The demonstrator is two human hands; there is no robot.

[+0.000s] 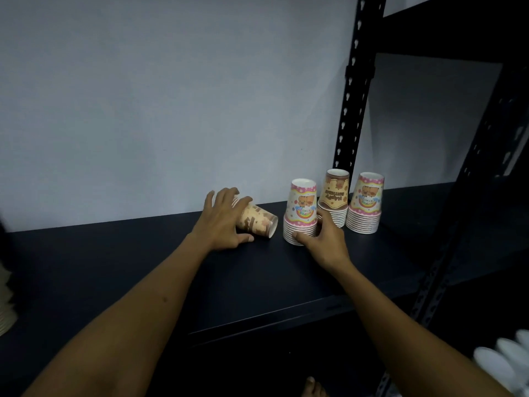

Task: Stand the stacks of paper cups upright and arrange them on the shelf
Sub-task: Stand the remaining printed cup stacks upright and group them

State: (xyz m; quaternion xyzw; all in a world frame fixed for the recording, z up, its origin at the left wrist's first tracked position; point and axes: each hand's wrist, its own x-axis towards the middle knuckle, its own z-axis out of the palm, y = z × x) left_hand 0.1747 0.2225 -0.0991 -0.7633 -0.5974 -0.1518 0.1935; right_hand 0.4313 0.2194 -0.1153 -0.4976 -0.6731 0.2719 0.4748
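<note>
On the dark shelf [143,267], the left hand [221,222] lay spread over a toppled brown cup stack [257,222], left of the upright pink stack [302,213]. The right hand [326,239] cupped that pink stack's base. Right of it stood a brown stack [335,196] and another pink stack [366,202].

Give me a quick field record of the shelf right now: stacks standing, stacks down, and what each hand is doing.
standing stacks: three, mouth-down: near pink stack, brown stack behind it, far pink stack
lying stack: one, brown lying stack, on its side, base end pointing right
left hand: fingers spread over the lying stack, not yet lifted
right hand: holds the rims of the near pink stack
surface: dark shelf
left to do: stand the lying stack up
</note>
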